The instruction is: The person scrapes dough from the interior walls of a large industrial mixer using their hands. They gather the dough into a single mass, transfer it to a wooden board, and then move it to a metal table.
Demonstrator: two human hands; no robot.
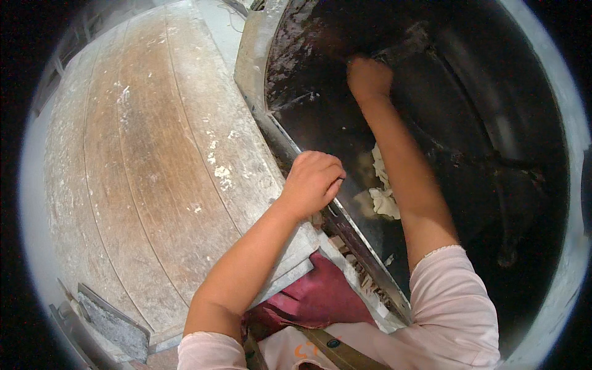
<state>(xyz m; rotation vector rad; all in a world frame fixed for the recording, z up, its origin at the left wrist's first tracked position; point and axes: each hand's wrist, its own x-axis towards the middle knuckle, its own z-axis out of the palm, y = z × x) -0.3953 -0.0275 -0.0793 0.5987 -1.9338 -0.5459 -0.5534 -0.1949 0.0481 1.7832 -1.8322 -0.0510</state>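
Observation:
My left hand (315, 181) rests with curled fingers over the metal rim (354, 222) of a large dark machine tub (462, 185). Deep inside that tub, my right hand (370, 77) is near the upper wall, blurred and fist-like; what its fingers hold or touch is hidden. Pale lumps of what looks like dough (384, 203) lie in the tub, partly behind my right forearm. White residue coats the tub's upper left wall.
A wooden worktable (152, 157) with plank seams, white dust and small scraps stands at the left, close against the tub. At its lower left corner is a flat, dusty metal pan or scoop (113, 323). A narrow gap with debris runs below the rim.

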